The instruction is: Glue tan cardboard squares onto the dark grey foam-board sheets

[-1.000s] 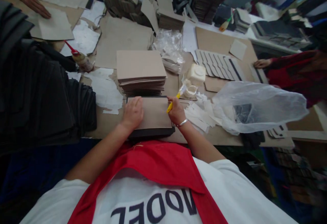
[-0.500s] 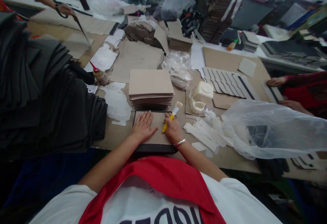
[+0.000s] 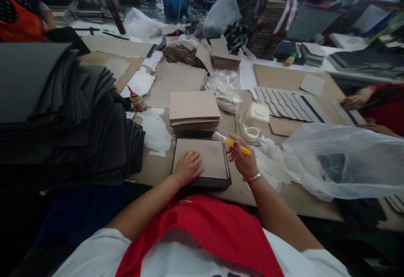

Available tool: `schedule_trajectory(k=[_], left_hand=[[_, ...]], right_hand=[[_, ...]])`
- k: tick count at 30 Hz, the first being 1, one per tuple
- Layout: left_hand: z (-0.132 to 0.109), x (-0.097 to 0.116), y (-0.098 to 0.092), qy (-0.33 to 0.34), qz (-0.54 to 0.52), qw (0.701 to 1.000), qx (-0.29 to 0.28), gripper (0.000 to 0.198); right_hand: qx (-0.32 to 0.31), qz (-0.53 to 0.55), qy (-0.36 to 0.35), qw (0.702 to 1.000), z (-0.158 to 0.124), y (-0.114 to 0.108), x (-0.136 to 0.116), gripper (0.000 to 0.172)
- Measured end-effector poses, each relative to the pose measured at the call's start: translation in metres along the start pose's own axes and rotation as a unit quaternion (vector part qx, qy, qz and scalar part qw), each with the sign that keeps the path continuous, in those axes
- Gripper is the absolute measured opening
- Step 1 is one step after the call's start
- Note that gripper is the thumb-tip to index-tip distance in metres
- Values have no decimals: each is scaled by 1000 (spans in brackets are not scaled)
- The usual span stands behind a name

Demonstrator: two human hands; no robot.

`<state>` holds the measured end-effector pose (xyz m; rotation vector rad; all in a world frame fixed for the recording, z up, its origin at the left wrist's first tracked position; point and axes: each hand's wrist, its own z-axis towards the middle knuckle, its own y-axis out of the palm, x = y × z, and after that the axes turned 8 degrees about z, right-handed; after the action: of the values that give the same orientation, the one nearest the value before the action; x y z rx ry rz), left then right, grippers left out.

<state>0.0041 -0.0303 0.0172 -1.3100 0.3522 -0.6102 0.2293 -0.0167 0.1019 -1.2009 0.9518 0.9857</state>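
Note:
My left hand (image 3: 188,167) lies flat on a beige board (image 3: 215,159), fingers stretched out. Under that board is a black panel (image 3: 211,182), whose dark margin shows along the near and right edges. My right hand (image 3: 243,162) is raised just right of the panel, closed around a paintbrush (image 3: 229,143) with a yellow handle. Its pale bristles point left, above the board's far right corner. Directly beyond the board stands a neat stack of beige boards (image 3: 195,106).
Piles of dark panels (image 3: 94,142) rise at the left. A cut-open white plastic jug (image 3: 256,116), paper strips (image 3: 268,169) and a clear plastic bag (image 3: 347,159) lie to the right. A red-tipped bottle (image 3: 136,100) stands left of the stack. A co-worker's hand (image 3: 355,101) is at the far right.
My right hand has lifted off the board and moved right, and the brush now points left. My left hand still lies flat on the board. The co-worker's hand at upper left has gone from sight.

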Motion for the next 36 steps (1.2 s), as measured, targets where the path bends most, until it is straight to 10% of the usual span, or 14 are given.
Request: schedule_trajectory(k=[8,19,28,36], left_hand=[[-1,-2,-2,-5,-13,1000,18,46],[13,15,-15,-7,-10,999,-35,43],[28,70,7,182,-81,979,-51,33],[22,69,7,204,-68,975,-58,41]], right_hand=[[-104,155,150,971,51,114,-6,28],[26,108,170,979,20,-22,28,30],[109,-8,17,994,-65,-113,40,39],[54,-413,-25,909,-148,-90,160,19]])
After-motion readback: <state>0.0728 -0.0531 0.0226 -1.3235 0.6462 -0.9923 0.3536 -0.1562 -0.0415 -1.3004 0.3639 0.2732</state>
